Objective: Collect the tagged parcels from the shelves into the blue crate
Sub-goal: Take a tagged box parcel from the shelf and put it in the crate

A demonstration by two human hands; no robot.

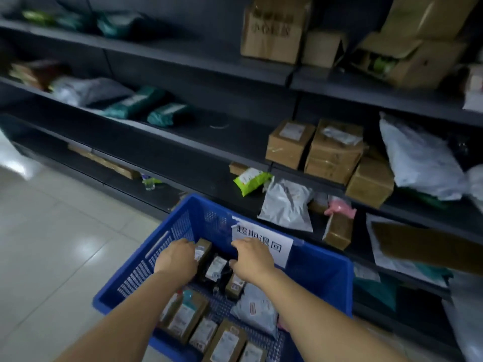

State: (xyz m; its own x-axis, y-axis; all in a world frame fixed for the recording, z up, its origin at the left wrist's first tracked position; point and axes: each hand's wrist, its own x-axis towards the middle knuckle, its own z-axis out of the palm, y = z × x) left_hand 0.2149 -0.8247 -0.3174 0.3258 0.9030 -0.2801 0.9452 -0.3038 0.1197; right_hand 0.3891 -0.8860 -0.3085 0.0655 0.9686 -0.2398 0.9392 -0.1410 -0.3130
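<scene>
At lower centre, inside the blue crate (pixel 326 273), the left hand (pixel 177 257) curls its fingers round a small brown box (pixel 203 248) standing on end. The right hand (pixel 252 258) reaches onto dark labelled parcels (pixel 217 267), fingertips hidden, so I cannot tell its grip. These cartons look light and stiff, best pinched across their narrow sides, whereas the grey mailer bag (pixel 254 309) looks soft and slippery.

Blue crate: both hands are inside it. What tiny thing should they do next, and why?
Probably lay the small brown box down flat and let go. The left hand is against it, it stands up on end near the far wall of the blue crate, and the right hand is close beside it, so both hands seem busy settling it.
</scene>
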